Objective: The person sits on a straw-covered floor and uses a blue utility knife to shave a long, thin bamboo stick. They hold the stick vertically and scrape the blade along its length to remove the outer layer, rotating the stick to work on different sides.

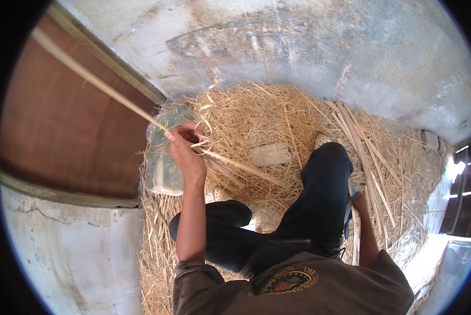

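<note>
My left hand point(185, 149) is closed around a long, thin, pale cane-like stick point(101, 84). One end runs up to the far left, and the other slants down past my hand toward my knees. Thin curled shavings point(208, 107) hang beside my fingers. Low beside my right thigh, my right hand point(359, 202) has its fingers curled by a small blue piece point(354, 192). My leg hides most of what it grips. Long flat pale strips point(362, 152) lie just beyond that hand.
Straw-like shavings point(261, 113) cover the floor around my feet. A pale block point(269, 155) lies between my knees, and a greenish slab point(164, 152) stands near the brown door panel point(72, 115). A stained wall point(309, 47) curves across the far side. A small block point(430, 139) sits at right.
</note>
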Demonstrator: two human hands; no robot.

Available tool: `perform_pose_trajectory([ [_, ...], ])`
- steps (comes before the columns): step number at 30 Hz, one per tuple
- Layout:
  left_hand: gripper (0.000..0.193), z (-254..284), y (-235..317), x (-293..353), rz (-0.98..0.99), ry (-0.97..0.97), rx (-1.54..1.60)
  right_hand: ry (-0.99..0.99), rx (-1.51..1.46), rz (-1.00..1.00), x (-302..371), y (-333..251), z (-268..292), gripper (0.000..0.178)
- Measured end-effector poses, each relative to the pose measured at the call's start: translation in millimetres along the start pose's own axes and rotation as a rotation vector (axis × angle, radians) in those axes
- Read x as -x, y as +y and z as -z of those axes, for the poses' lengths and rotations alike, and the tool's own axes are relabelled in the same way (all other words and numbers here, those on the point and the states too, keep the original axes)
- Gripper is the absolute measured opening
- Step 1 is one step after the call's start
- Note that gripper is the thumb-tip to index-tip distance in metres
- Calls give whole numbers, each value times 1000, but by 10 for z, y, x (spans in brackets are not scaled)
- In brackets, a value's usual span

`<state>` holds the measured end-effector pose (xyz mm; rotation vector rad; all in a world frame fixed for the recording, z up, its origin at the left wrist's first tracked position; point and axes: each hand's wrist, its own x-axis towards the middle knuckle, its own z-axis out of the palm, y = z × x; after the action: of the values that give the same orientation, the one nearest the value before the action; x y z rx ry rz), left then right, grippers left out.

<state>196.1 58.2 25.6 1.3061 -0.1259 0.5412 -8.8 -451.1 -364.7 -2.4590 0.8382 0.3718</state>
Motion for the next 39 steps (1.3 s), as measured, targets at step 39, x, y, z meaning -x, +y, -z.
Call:
perform_pose_trajectory([
  [39, 35, -345, -1271, 82, 103, -189, -438, 146, 39, -528, 1616, 784, -1388, 57],
])
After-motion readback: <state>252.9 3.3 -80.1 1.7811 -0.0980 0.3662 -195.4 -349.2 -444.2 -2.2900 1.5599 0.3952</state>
